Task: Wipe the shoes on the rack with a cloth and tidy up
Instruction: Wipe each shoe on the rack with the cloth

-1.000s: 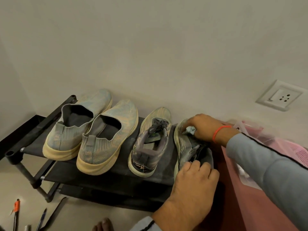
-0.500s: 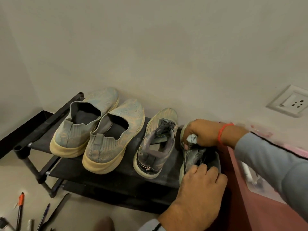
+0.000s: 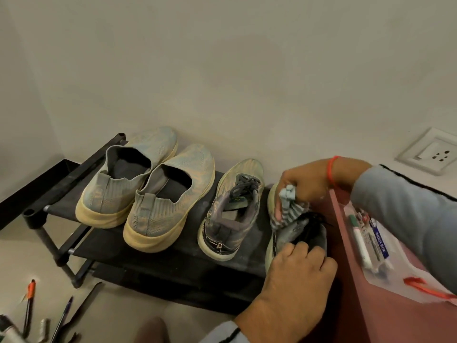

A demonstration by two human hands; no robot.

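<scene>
1. The right hand (image 3: 312, 184) pinched a striped grey cloth (image 3: 286, 209) against the grey laced sneaker (image 3: 294, 231) at the black rack's (image 3: 173, 266) right end.
2. The left hand (image 3: 296, 276) curled fingers gripped its heel; I feared a hard wipe might tip it off the rack.

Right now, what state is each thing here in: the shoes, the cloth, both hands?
Slip-on pair: standing upright on the rack, untouched.
Laced sneaker: upright on the rack, laces tied, untouched.
Rightmost sneaker: on the rack, held and being wiped.
Striped cloth: bunched, pressed on that sneaker.
Right hand: gripping the cloth.
Left hand: gripping the sneaker's heel.
</scene>
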